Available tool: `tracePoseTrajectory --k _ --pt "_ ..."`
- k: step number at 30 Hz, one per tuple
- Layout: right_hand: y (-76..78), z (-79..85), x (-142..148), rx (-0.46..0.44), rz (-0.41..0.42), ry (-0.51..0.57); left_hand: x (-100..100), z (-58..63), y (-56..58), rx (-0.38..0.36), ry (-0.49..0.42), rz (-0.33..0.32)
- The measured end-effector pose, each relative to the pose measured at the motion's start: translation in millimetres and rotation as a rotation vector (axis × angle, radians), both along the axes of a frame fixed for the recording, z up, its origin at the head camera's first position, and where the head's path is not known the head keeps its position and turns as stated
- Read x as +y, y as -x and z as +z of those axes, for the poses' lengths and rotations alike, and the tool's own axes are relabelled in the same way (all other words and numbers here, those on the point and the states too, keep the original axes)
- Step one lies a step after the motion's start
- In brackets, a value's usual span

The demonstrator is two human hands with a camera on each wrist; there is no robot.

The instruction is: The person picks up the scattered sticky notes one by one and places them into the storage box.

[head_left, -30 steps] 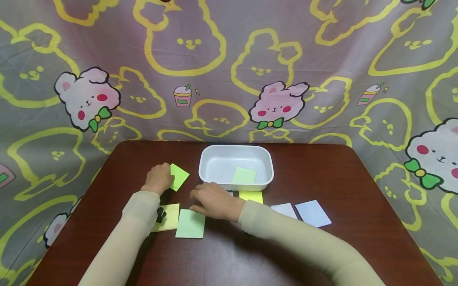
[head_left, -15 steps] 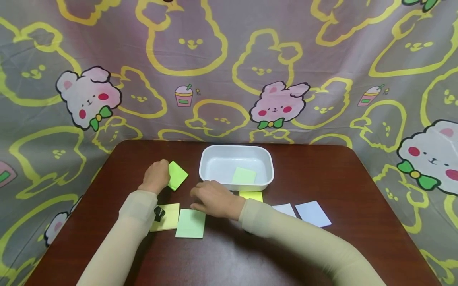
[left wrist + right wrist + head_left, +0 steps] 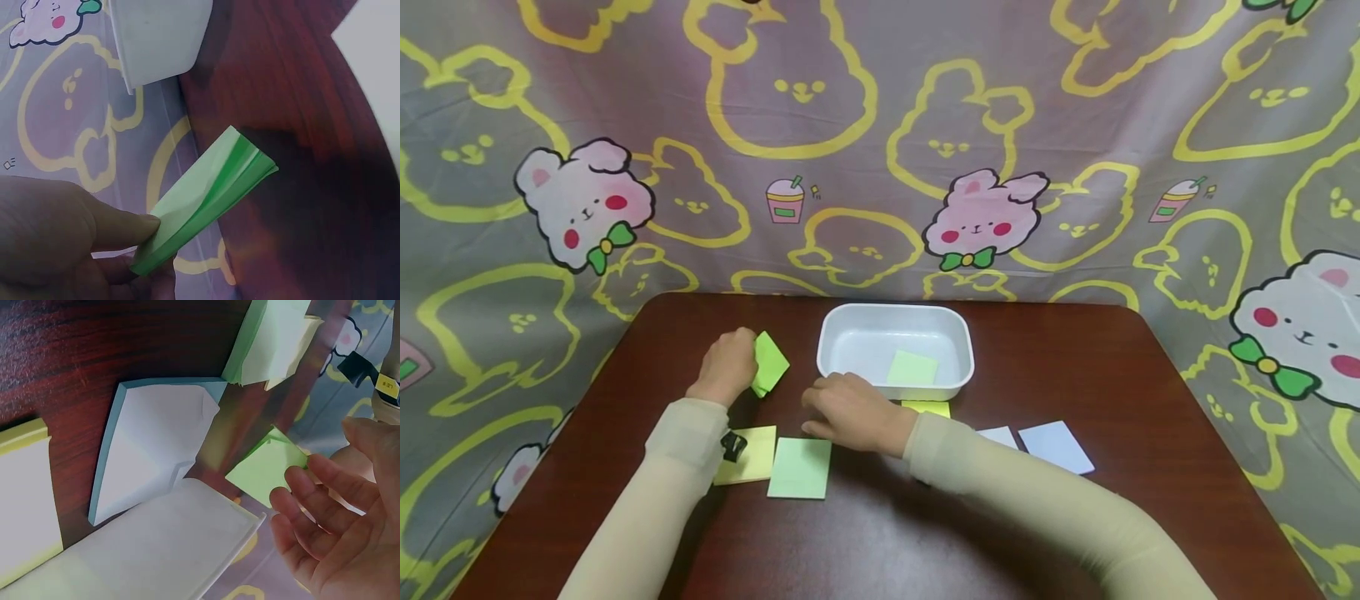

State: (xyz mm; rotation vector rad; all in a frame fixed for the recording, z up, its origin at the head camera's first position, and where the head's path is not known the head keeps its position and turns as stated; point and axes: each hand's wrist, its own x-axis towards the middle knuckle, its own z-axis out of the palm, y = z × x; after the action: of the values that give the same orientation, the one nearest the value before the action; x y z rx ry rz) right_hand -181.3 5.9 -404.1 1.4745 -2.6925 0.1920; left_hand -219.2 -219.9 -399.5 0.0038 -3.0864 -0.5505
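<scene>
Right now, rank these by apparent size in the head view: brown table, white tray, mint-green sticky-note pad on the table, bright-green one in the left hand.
1. Brown table
2. White tray
3. Mint-green sticky-note pad
4. Bright-green pad, partly behind the left hand, so ranked by what shows

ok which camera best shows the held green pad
The left wrist view: the green pad is close, its layered edge visible, pinched by the left hand. The head view shows it smaller, partly hidden by that hand; the right wrist view, beyond the right hand.
</scene>
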Motion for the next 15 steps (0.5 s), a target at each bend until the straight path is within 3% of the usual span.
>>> tracePoseTrajectory --k 15 --pt "3.1 4.7 0.7 0.019 -0.019 0.028 4.5 11.0 -2.7 0.034 -0.030 0.007"
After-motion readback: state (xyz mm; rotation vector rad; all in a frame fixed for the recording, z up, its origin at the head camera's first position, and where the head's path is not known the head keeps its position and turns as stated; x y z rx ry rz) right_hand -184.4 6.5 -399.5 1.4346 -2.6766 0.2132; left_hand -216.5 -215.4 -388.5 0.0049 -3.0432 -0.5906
